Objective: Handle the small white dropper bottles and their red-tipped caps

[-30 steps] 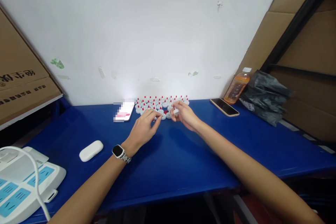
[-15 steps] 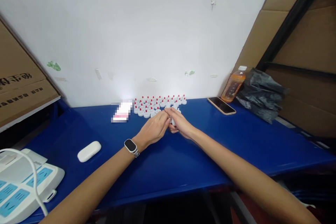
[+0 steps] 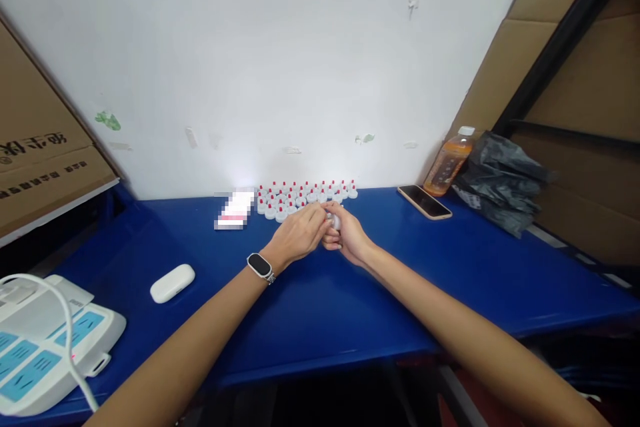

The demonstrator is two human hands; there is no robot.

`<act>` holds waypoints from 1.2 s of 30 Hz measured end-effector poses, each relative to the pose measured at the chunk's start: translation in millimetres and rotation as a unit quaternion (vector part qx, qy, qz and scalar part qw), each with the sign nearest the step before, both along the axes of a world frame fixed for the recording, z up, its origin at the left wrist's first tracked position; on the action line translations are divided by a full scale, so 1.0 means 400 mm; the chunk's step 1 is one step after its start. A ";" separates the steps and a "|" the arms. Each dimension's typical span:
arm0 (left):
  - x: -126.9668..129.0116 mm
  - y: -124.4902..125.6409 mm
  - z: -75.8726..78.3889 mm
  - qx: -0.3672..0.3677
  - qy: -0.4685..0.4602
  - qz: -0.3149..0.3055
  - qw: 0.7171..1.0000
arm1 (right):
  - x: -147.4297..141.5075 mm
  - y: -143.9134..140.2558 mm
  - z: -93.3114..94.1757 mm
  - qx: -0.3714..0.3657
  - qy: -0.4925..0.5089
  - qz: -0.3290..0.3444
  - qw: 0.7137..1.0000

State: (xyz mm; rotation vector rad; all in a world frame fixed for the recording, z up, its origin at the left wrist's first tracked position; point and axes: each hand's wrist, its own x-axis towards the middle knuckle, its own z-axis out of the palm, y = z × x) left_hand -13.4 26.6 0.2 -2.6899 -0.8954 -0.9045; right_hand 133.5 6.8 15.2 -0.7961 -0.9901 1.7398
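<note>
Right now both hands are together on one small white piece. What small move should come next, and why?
Probably set the white cap down at the near edge of the cluster of white caps with red tips. The left hand and right hand pinch it together just in front of those rows, so only a short reach forward is needed. Whether its red tip is seated is too small to tell.

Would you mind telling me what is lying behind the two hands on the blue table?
Behind the left hand and right hand, rows of small white caps with red tips stand on the blue table against the white wall. The hands cover the nearest caps.
</note>
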 end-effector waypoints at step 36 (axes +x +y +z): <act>-0.077 -0.001 0.017 -0.251 -0.204 0.056 0.944 | 0.051 0.219 0.047 0.392 -0.468 -0.053 0.790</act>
